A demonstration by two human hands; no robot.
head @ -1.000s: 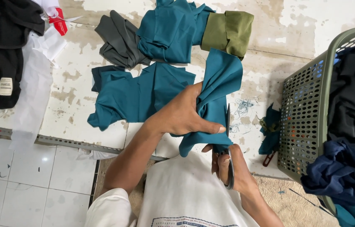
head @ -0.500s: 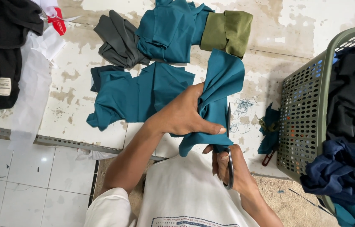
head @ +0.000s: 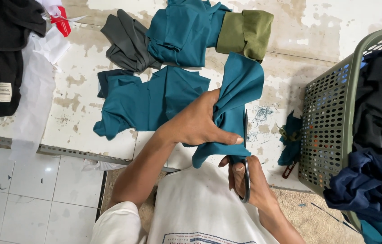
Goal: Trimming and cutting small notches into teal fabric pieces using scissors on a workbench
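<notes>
Left hand (head: 200,124): fingers curled tight around a bunched fold of a teal cloth piece (head: 238,97), thumb stretched flat along its lower edge. The cloth rises from the fist and fans out above it, one tail hanging below the thumb.

Right hand (head: 247,180): just below the left hand, fingers closed through the loops of a pair of scissors (head: 245,156). The blades point up along the right edge of the held cloth, touching or all but touching it; cannot tell how far the blades are parted, as they are seen edge-on.

Taking the held cloth as the landmark:
- Left of it, flat on the surface, a larger teal garment piece (head: 148,101), partly under the left wrist.
- Above it, a heap of folded teal fabric (head: 184,31), with a grey cloth (head: 127,43) on that heap's left and an olive-green folded cloth (head: 245,31) on its right.
- Right of it, loose thread snippets (head: 261,115), then a small teal scrap (head: 290,135) against a green perforated plastic basket (head: 326,122) filled with dark and navy clothes.
- Far left, black garments (head: 1,54) and a strip of white fabric (head: 32,90).

Surface: a worn white worktop (head: 78,90) with paint flaked to brown patches. Below its metal edge, white floor tiles (head: 28,194). The person wears a white shirt.
</notes>
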